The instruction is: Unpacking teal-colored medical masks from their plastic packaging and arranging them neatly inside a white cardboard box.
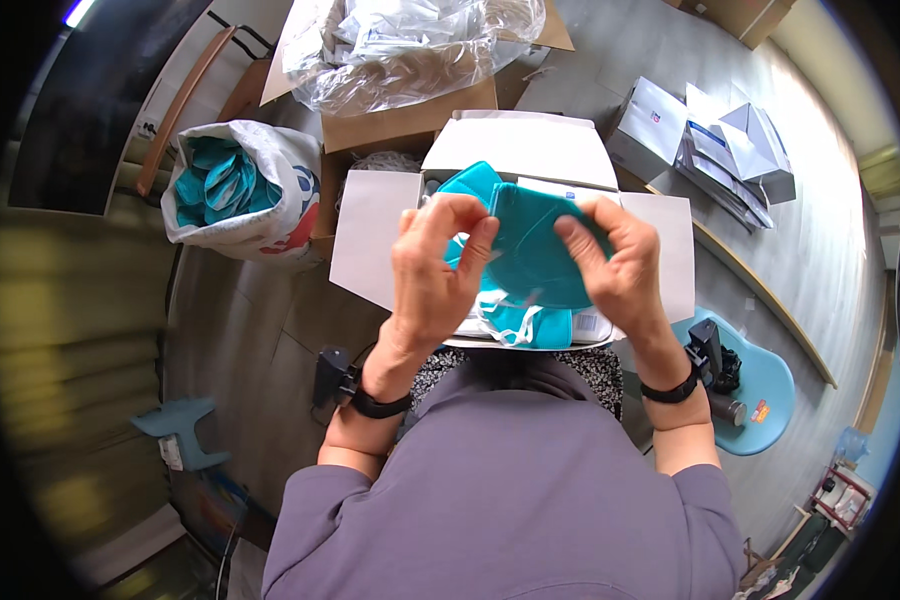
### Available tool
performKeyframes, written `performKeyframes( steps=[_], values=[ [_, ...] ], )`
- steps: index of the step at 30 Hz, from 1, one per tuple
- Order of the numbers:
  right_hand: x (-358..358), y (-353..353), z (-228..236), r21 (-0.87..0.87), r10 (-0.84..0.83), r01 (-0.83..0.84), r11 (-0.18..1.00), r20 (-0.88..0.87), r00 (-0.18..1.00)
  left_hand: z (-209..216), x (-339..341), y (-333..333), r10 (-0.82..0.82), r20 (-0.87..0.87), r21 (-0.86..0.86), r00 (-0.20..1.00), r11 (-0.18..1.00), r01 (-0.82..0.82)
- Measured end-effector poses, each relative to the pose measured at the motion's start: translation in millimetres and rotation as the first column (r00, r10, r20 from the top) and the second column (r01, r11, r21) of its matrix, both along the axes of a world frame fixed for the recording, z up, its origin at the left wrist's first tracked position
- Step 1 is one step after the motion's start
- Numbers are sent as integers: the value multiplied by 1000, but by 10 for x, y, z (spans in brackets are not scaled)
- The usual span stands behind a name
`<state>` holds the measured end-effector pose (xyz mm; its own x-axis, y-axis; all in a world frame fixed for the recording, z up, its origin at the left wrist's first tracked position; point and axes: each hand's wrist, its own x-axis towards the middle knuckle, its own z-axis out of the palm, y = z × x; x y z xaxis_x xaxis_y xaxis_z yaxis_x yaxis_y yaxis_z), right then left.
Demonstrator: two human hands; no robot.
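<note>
A teal folded face mask (540,255) is held up over an open white carton (523,143). My left hand (432,265) pinches the mask's upper left corner between thumb and fingers. At the right edge, my right hand (620,258) grips it with the thumb on the front and the fingers behind. Another teal piece (470,180) shows behind the held mask. Below, inside the carton, lies a teal mask (548,328) with white straps (510,325). Part of the carton's contents is hidden by my hands and the mask.
A white bag (295,190) filled with teal masks stands at the left. Beyond the carton is a cardboard box (410,128) with clear plastic and white packets. Several flat boxes (650,120) lie at the far right. A blue stool (765,370) bearing dark items stands near my right arm.
</note>
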<state>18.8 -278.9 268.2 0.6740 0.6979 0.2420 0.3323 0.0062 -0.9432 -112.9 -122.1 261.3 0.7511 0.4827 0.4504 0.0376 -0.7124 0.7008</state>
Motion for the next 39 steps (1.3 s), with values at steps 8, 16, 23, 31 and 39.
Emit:
performKeyframes(
  steps=[8,16,23,31,39],
  values=[
    [357,-4,-18,112,-195,199,974,-45,980,-63,-128,-194,-391,-188,-368,901,879,305],
    [747,-242,-116,170,-271,294,941,-149,951,22,-555,332,-152,638,-686,755,333,647],
    [521,21,-260,-50,-148,151,987,56,987,180,-397,350,-151,564,-824,812,-40,565],
    [-18,114,213,141,221,-191,971,-241,945,130,-174,85,-419,199,-967,886,62,247],
    [-19,179,38,-28,383,-392,919,-167,909,107,-228,29,-473,140,-938,870,219,270]
  ],
)
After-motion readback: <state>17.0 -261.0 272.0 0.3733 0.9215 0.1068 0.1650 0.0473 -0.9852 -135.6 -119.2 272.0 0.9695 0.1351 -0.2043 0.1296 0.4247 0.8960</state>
